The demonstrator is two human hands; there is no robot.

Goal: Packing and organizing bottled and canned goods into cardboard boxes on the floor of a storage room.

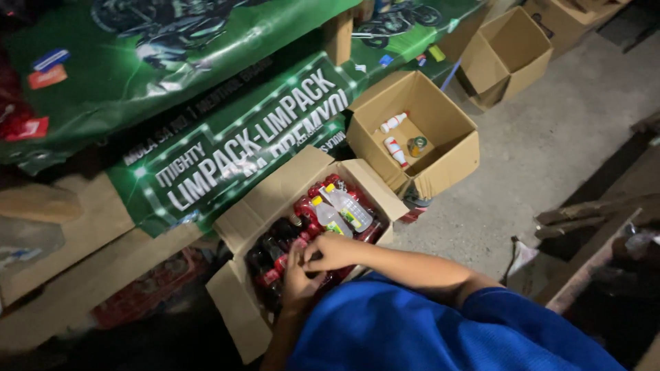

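Reaching into a cardboard box (237, 227) at about 6 o'clock of the view, both hands meet over dark bottles with red labels (271, 257). The left hand (297, 280) has its fingers bent and lies on the bottle tops; I cannot tell if it grips one. The right hand (335, 251) is half closed, fingertips touching the left hand, and what it holds is hidden.

Two clear bottles with yellow caps (342, 209) lie on top of the dark ones, at 1 o'clock from the hands. The dark bottles are too crowded and dim to count.

A second open box (450, 148) stands at 2 o'clock; inside are two small white bottles with red parts (394, 137) and one roll of tape (416, 145). A third open box (512, 62) stands further at 1 o'clock, and its inside looks bare. A fourth box is cut off by the top edge.

A green banner (172, 89) hangs at 11 o'clock. The blue sleeve (426, 330) covers the lower part.
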